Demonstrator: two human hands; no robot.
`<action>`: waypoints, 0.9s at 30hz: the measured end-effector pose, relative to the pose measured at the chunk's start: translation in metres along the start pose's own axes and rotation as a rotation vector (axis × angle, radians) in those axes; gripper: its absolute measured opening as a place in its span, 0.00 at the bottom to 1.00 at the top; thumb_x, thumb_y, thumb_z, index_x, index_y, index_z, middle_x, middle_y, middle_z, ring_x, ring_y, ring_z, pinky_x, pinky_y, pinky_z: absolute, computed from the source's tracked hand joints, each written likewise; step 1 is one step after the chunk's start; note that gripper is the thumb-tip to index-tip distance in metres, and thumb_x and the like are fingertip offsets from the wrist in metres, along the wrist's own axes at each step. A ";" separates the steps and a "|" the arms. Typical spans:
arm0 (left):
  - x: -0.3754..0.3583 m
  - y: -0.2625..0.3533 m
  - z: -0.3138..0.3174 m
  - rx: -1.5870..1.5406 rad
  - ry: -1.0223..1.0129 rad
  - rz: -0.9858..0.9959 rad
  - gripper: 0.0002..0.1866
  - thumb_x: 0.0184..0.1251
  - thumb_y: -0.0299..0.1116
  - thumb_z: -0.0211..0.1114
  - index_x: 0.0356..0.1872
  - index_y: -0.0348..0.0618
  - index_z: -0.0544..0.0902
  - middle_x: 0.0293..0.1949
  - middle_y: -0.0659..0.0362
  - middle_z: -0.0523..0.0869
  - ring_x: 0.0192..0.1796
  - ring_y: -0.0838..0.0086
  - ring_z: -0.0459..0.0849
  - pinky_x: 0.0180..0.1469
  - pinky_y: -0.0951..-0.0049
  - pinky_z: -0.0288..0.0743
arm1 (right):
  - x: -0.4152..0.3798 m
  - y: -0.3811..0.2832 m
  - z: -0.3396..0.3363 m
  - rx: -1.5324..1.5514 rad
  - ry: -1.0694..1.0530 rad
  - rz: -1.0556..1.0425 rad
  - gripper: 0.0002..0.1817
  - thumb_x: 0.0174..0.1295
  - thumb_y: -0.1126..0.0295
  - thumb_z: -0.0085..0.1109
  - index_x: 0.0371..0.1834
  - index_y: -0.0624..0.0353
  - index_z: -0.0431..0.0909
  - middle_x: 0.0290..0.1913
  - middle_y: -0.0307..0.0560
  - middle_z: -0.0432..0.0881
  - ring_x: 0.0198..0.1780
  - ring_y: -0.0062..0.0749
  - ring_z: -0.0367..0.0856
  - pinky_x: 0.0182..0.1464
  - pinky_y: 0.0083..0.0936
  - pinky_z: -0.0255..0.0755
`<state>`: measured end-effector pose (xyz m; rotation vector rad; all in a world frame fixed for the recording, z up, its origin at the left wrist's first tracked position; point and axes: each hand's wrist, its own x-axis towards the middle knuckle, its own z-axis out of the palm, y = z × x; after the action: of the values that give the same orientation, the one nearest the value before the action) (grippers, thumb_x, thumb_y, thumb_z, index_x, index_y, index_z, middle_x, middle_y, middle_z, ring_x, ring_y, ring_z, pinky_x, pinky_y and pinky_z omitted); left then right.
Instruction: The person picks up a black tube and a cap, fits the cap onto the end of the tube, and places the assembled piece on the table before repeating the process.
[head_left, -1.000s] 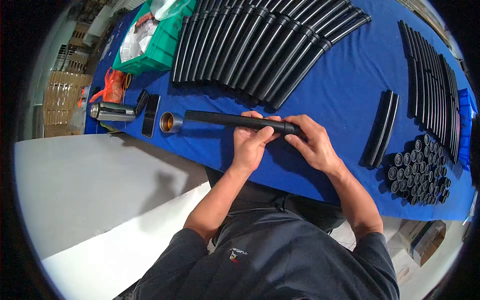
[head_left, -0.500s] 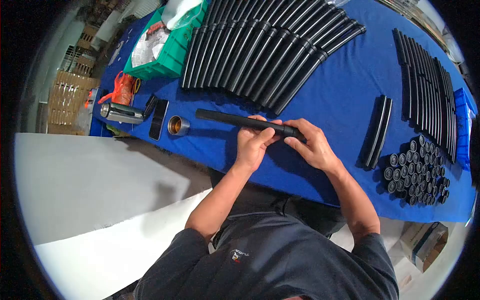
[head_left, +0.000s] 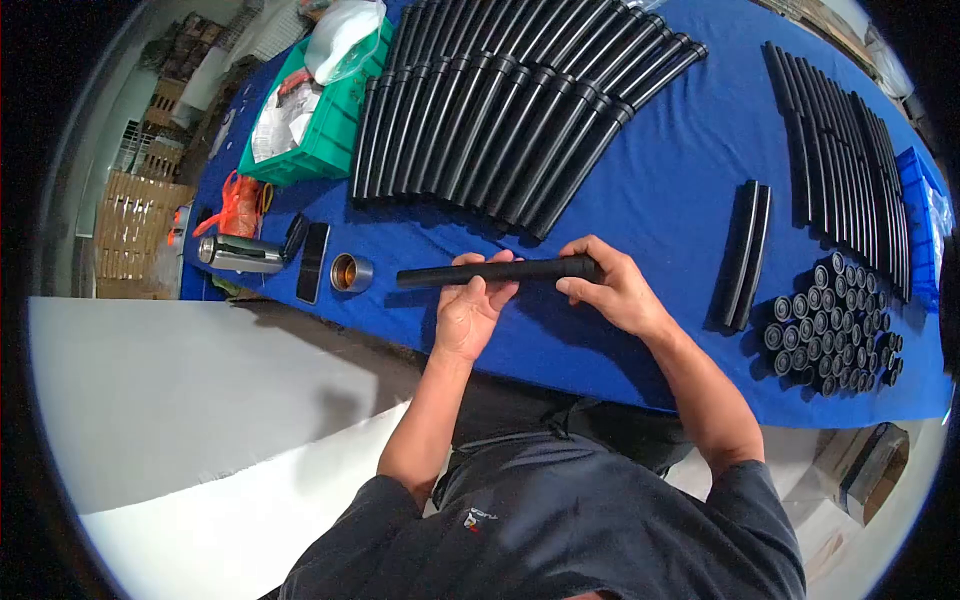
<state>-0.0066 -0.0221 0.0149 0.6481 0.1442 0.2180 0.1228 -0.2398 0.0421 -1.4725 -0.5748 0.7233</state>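
Note:
A black tube (head_left: 430, 275) with a wider collar at its right end is held level over the near side of the blue cloth. My left hand (head_left: 470, 315) supports its middle from below, fingers behind it and thumb in front. My right hand (head_left: 615, 285) grips the collar end between thumb and fingers. Beyond my hands lies a large fan of similar black tubes (head_left: 480, 130) with collars. To the right, two plain black tubes (head_left: 748, 255) lie side by side, next to a cluster of short round black caps (head_left: 825, 325).
A metal cup (head_left: 351, 273), a phone (head_left: 313, 262) and a steel thermos (head_left: 240, 254) lie left of the tube. Behind them are an orange bag (head_left: 240, 205) and a green crate (head_left: 340, 125). More black tubes (head_left: 840, 170) and a blue bin (head_left: 918, 215) line the right side.
My left hand has slid left along the tube, away from my right hand, which stays on the collar end. The tube has turned closer to level, and the view has shifted slightly.

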 end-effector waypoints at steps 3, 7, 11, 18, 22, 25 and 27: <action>-0.002 -0.003 -0.005 -0.003 0.027 -0.006 0.18 0.72 0.24 0.66 0.59 0.44 0.75 0.63 0.40 0.80 0.65 0.51 0.82 0.63 0.57 0.85 | 0.001 0.004 0.002 -0.003 0.025 -0.051 0.18 0.64 0.69 0.71 0.53 0.63 0.77 0.34 0.42 0.83 0.32 0.22 0.80 0.35 0.22 0.75; -0.002 -0.005 -0.006 0.028 0.044 0.016 0.17 0.73 0.26 0.66 0.60 0.42 0.75 0.62 0.39 0.81 0.62 0.51 0.84 0.63 0.57 0.86 | -0.002 0.006 0.004 -0.101 0.066 -0.130 0.17 0.64 0.69 0.70 0.52 0.63 0.77 0.33 0.45 0.81 0.32 0.25 0.80 0.33 0.26 0.73; -0.003 -0.005 -0.007 0.046 0.031 0.015 0.17 0.74 0.26 0.65 0.60 0.42 0.75 0.63 0.40 0.81 0.64 0.50 0.83 0.63 0.56 0.85 | 0.000 0.007 0.004 -0.153 0.090 -0.175 0.19 0.62 0.68 0.71 0.53 0.62 0.78 0.31 0.46 0.80 0.31 0.30 0.79 0.33 0.31 0.72; 0.002 -0.003 -0.004 -0.024 0.033 -0.034 0.15 0.73 0.24 0.64 0.58 0.43 0.77 0.63 0.42 0.80 0.71 0.45 0.75 0.71 0.51 0.77 | -0.001 -0.001 -0.004 -0.267 0.051 -0.248 0.18 0.60 0.67 0.73 0.50 0.62 0.80 0.39 0.52 0.82 0.40 0.39 0.82 0.43 0.34 0.75; 0.004 0.001 -0.007 -0.081 -0.038 -0.032 0.18 0.69 0.24 0.67 0.58 0.41 0.76 0.63 0.41 0.81 0.71 0.44 0.75 0.74 0.47 0.72 | -0.001 -0.002 -0.001 0.068 -0.058 0.056 0.19 0.65 0.67 0.72 0.54 0.64 0.78 0.36 0.39 0.82 0.35 0.21 0.82 0.38 0.22 0.77; 0.004 0.002 0.007 -0.078 0.018 -0.063 0.17 0.68 0.26 0.70 0.55 0.41 0.78 0.61 0.42 0.82 0.71 0.45 0.75 0.74 0.46 0.72 | -0.001 -0.002 -0.001 0.096 -0.072 0.036 0.15 0.66 0.69 0.70 0.51 0.64 0.77 0.31 0.39 0.82 0.32 0.21 0.82 0.35 0.24 0.78; 0.002 0.002 0.005 -0.064 0.034 -0.068 0.16 0.67 0.26 0.71 0.53 0.42 0.79 0.61 0.42 0.83 0.71 0.46 0.76 0.73 0.47 0.74 | -0.002 -0.002 -0.001 -0.016 -0.042 -0.067 0.15 0.66 0.71 0.69 0.51 0.64 0.77 0.31 0.40 0.82 0.31 0.22 0.82 0.35 0.26 0.78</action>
<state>-0.0038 -0.0234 0.0200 0.5756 0.1906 0.1671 0.1222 -0.2419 0.0438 -1.4491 -0.6600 0.7000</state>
